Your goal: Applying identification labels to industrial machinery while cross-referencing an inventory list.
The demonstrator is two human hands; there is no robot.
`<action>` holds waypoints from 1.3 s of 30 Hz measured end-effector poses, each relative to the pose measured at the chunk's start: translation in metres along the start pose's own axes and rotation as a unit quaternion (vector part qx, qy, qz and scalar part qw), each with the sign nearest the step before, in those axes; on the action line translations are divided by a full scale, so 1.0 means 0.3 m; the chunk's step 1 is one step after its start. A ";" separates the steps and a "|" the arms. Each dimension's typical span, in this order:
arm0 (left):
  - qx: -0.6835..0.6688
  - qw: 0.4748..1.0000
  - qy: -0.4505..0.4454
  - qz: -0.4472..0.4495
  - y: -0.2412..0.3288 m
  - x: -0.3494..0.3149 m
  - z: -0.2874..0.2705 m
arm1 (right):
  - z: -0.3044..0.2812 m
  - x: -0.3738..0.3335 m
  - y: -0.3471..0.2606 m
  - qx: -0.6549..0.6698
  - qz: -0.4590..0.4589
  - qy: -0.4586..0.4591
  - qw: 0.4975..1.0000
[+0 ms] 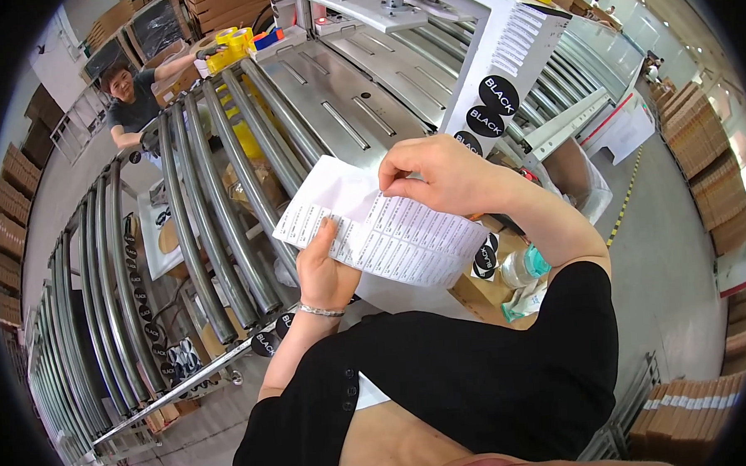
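A white sheet of small printed labels [419, 239] is held up in front of my chest, above the near end of the roller conveyor. Its upper left part is bare of labels. My left hand [328, 264] grips the sheet's lower left edge, thumb on top and fingers hidden underneath. Over the sheet's upper edge, my right hand [437, 173] is closed in a pinch. Its fingertips touch the sheet where the bare part meets the printed rows. Whether a label is between them is too small to make out.
A roller conveyor [191, 232] runs along the left, beside a metal machine bed [334, 93]. Yellow tape rolls [233, 44] lie at its far end, where a co-worker [138, 102] reaches in. A jar with a teal lid [524, 265] stands at my right. Cardboard stacks [702, 152] line the right side.
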State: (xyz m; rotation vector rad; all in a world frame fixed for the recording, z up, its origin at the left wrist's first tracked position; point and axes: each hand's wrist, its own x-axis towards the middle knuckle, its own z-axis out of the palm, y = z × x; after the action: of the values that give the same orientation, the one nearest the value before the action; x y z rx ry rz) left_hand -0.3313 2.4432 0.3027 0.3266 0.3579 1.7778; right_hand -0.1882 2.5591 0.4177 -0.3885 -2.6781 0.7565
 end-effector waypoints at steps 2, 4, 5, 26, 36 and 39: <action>0.001 1.000 0.002 0.005 0.001 0.008 0.005 | 0.014 -0.003 0.000 -0.004 0.013 0.006 1.000; 0.001 1.000 0.000 0.006 0.000 0.019 0.010 | 0.043 -0.006 0.005 -0.223 -0.152 0.121 0.955; 0.001 1.000 0.005 0.004 -0.001 0.025 0.007 | 0.041 -0.005 -0.004 -0.225 -0.150 0.123 0.955; -0.020 0.996 0.085 -0.017 -0.001 0.008 -0.039 | -0.750 0.367 0.264 -0.511 0.284 0.194 0.787; -0.007 0.995 0.096 -0.025 -0.002 0.026 -0.035 | -0.812 0.416 0.340 -0.551 0.312 0.102 0.767; -0.005 0.994 0.104 -0.023 -0.003 0.024 -0.045 | -0.816 0.395 0.321 -0.546 0.335 0.099 0.761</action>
State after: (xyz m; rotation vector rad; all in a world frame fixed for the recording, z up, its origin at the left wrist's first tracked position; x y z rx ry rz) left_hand -0.3375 2.4494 0.2903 0.1242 0.5011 1.7731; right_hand -0.1860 2.7902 0.5903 -1.6257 -2.4240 -0.8166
